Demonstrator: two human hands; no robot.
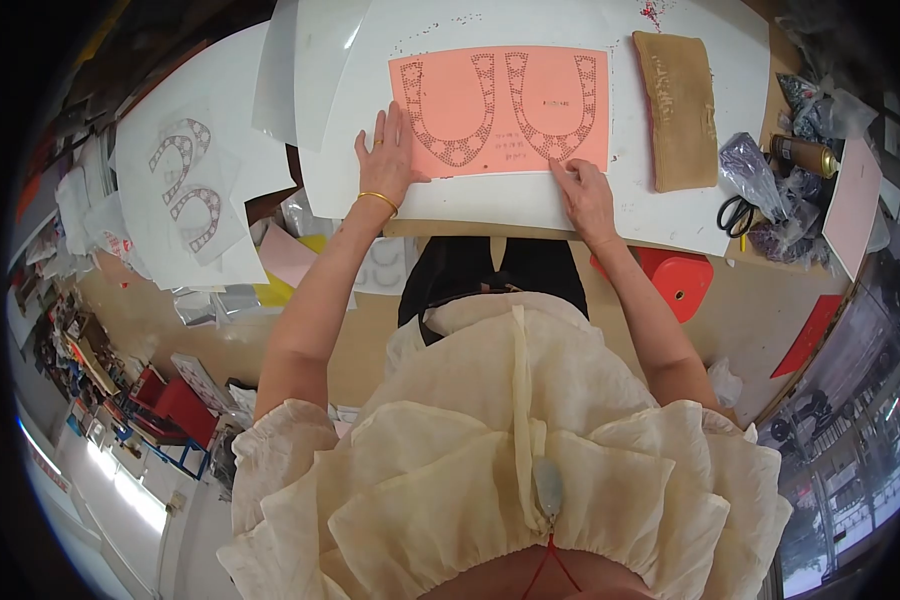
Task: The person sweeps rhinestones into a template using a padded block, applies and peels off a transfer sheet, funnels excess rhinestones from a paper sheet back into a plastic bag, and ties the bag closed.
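- Lying flat at the left edge of the pink sheet (501,118), the left hand (384,160) is unclenched, fingers extended.
- The right hand (587,200) has its fingertips at the sheet's lower edge, right of centre; whether they pinch it cannot be told.
- The sheet lies on the white desk (660,222), printed with two U shapes; its small lines of writing are too small to read.
- The label on the can (804,156) at far right is unreadable too.
- White desktop shows between the sheet and the brown pad (682,115), and below the sheet toward the front edge.
- Scissors (736,216) lie beside plastic bags (753,172), near the desk's right edge.
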